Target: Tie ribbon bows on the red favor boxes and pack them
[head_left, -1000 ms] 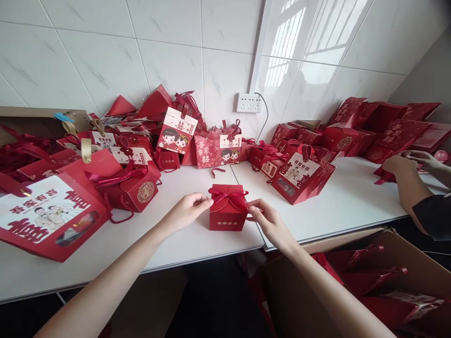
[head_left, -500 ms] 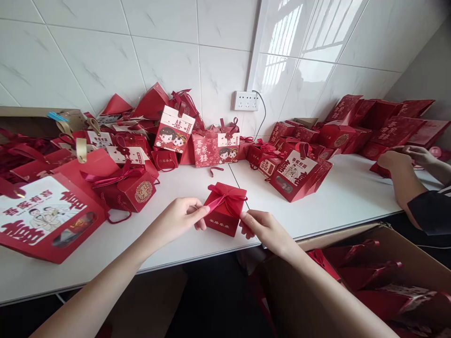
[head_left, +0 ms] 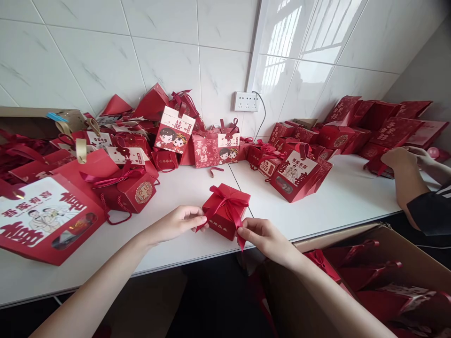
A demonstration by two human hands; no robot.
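A small red gift box (head_left: 221, 227) with gold lettering stands on the white table in front of me. A dark red ribbon (head_left: 230, 203) is tied in a bow over its lid. At the box's left front, my left hand (head_left: 187, 220) is closed, pinching one hanging end of the ribbon between thumb and fingers. My right hand (head_left: 263, 238) pinches the other end near the right front corner. That end hangs past the fingertips. A short dark red strip (head_left: 216, 170) lies on the table behind the box.
Many red gift boxes (head_left: 121, 190) crowd the left and back. A windowed red box (head_left: 296, 173) stands at right. A cardboard carton (head_left: 416, 249) with red boxes sits below the table's front edge. A co-worker's hands (head_left: 405, 162) handle something red at far right.
The box has turned slightly on the table. Both ribbon ends have been drawn down and outward toward the front. My right hand now grips a ribbon end that hangs lower.
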